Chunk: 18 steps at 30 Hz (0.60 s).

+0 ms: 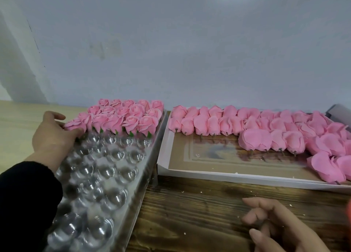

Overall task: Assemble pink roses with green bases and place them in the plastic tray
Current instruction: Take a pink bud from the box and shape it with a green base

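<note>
A clear plastic tray [106, 175] with round cups lies at the left. Its far rows hold several assembled pink roses [123, 117] with green bases. My left hand [51, 136] rests at the tray's left edge, fingers closed around the nearest-left rose [75, 125], which sits in its cup. At the right, a shallow white cardboard box [209, 175] holds several pink rose heads [266, 130] without green bases, lying on their sides. My right hand [281, 227] hovers low over the wooden table in front of the box, fingers loosely curled, holding nothing visible.
The dark wooden table [190, 204] carries small white crumbs between tray and box. A pale wall stands close behind both. A lighter wooden surface [17, 117] lies left of the tray. A grey object [340, 109] peeks out at the far right.
</note>
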Each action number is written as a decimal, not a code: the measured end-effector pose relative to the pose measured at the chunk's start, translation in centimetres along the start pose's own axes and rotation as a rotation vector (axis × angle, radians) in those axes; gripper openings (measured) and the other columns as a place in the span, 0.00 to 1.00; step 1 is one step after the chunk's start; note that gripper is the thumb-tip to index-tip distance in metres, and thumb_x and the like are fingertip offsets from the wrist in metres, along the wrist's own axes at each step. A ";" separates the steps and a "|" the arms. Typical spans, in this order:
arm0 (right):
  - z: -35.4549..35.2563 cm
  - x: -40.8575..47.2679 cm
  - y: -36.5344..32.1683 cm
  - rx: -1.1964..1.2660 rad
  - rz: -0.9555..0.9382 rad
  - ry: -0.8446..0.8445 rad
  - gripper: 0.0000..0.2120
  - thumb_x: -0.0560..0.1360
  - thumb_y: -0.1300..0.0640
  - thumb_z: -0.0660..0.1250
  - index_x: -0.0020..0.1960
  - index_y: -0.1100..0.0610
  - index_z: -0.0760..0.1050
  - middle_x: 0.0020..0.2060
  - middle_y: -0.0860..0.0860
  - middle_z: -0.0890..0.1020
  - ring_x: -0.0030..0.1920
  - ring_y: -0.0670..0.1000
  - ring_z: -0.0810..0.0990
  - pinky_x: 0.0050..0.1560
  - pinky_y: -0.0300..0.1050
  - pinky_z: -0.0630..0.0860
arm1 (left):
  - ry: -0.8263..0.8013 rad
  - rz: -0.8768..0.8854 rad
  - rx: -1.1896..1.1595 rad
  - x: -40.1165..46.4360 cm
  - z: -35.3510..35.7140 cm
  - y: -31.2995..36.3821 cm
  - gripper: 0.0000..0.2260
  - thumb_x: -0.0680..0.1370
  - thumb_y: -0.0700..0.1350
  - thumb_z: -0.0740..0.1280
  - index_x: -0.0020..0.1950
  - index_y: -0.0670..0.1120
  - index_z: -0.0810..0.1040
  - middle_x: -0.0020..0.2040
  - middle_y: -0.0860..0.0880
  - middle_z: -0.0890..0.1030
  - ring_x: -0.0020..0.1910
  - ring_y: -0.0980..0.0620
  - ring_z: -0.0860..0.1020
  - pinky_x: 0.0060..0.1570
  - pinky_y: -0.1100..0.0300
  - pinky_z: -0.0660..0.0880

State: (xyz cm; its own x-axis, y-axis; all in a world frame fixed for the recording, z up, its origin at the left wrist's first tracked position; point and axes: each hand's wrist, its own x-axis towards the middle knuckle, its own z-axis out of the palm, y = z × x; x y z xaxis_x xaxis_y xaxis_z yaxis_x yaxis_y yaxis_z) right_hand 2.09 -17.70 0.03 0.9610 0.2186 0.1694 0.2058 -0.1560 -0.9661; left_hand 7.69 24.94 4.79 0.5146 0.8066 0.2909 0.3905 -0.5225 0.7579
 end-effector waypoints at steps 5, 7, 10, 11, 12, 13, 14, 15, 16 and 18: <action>0.0 0.2 0.3 0.008 -0.020 -0.019 0.31 0.61 0.77 0.70 0.41 0.38 0.81 0.31 0.50 0.81 0.22 0.48 0.71 0.29 0.36 0.71 | -0.035 0.013 0.030 0.1 0.2 -0.1 0.22 0.69 0.42 0.74 0.58 0.42 0.68 0.45 0.43 0.74 0.43 0.40 0.76 0.46 0.47 0.73; -0.1 0.3 0.4 0.010 -0.040 -0.026 0.28 0.60 0.72 0.71 0.40 0.38 0.81 0.31 0.50 0.81 0.22 0.47 0.71 0.28 0.35 0.71 | -0.046 -0.003 0.022 0.2 0.3 -0.2 0.20 0.70 0.41 0.74 0.57 0.41 0.69 0.45 0.42 0.75 0.42 0.41 0.76 0.45 0.48 0.73; -0.3 0.5 0.7 0.024 -0.038 -0.037 0.25 0.60 0.69 0.71 0.39 0.37 0.81 0.30 0.49 0.80 0.22 0.45 0.71 0.28 0.32 0.70 | -0.061 -0.006 0.017 0.1 0.4 -0.4 0.18 0.70 0.41 0.74 0.54 0.42 0.70 0.42 0.42 0.75 0.39 0.43 0.74 0.42 0.53 0.69; -0.3 0.6 0.8 0.026 -0.026 -0.044 0.27 0.61 0.71 0.72 0.38 0.36 0.81 0.30 0.49 0.80 0.22 0.45 0.71 0.29 0.32 0.70 | -0.063 0.000 0.020 0.0 0.4 -0.5 0.16 0.70 0.40 0.73 0.53 0.42 0.70 0.40 0.43 0.74 0.39 0.43 0.74 0.41 0.54 0.68; -0.4 0.6 0.8 0.030 -0.016 -0.060 0.28 0.59 0.71 0.75 0.38 0.36 0.80 0.30 0.49 0.80 0.23 0.45 0.71 0.29 0.31 0.69 | -0.065 0.007 0.025 0.0 0.5 -0.5 0.15 0.70 0.41 0.73 0.51 0.43 0.70 0.38 0.44 0.74 0.38 0.44 0.73 0.41 0.55 0.66; -0.4 0.6 0.6 0.046 -0.005 -0.093 0.26 0.53 0.64 0.81 0.38 0.35 0.80 0.30 0.49 0.80 0.23 0.45 0.71 0.30 0.31 0.69 | -0.068 0.015 0.030 0.0 0.5 -0.5 0.15 0.70 0.41 0.73 0.51 0.43 0.69 0.36 0.45 0.73 0.38 0.44 0.73 0.40 0.55 0.66; -0.3 0.6 0.5 0.071 0.015 -0.118 0.24 0.47 0.51 0.84 0.39 0.35 0.80 0.30 0.49 0.80 0.23 0.45 0.71 0.30 0.31 0.69 | -0.070 0.020 0.033 -0.1 0.5 -0.5 0.14 0.71 0.41 0.72 0.50 0.43 0.69 0.35 0.46 0.73 0.38 0.44 0.73 0.40 0.56 0.65; -0.3 0.6 0.5 0.084 0.025 -0.120 0.25 0.45 0.45 0.83 0.40 0.35 0.81 0.30 0.50 0.80 0.23 0.46 0.71 0.29 0.32 0.69 | -0.073 0.023 0.034 -0.1 0.5 -0.5 0.14 0.71 0.41 0.72 0.51 0.43 0.70 0.35 0.45 0.73 0.37 0.44 0.73 0.39 0.55 0.65; -0.3 0.6 0.6 0.092 0.021 -0.100 0.24 0.48 0.51 0.83 0.41 0.37 0.82 0.29 0.51 0.80 0.23 0.46 0.71 0.29 0.33 0.69 | -0.076 0.025 0.036 -0.1 0.6 -0.5 0.15 0.71 0.41 0.72 0.52 0.42 0.70 0.36 0.44 0.74 0.37 0.44 0.73 0.39 0.55 0.66; -0.3 0.5 0.7 0.090 0.028 -0.040 0.22 0.58 0.76 0.74 0.38 0.50 0.84 0.28 0.55 0.79 0.22 0.47 0.70 0.28 0.33 0.68 | -0.074 0.033 0.045 -0.2 0.6 -0.5 0.16 0.71 0.41 0.73 0.53 0.41 0.71 0.39 0.42 0.76 0.37 0.44 0.73 0.39 0.55 0.66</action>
State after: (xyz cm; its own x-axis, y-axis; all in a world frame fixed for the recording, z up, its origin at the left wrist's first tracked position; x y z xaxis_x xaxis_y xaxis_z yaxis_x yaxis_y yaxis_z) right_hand 2.74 -17.95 -0.53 0.9575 0.2543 0.1361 0.1599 -0.0754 -0.9842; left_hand 7.85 24.87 4.03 0.5826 0.7666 0.2701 0.4050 -0.5619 0.7213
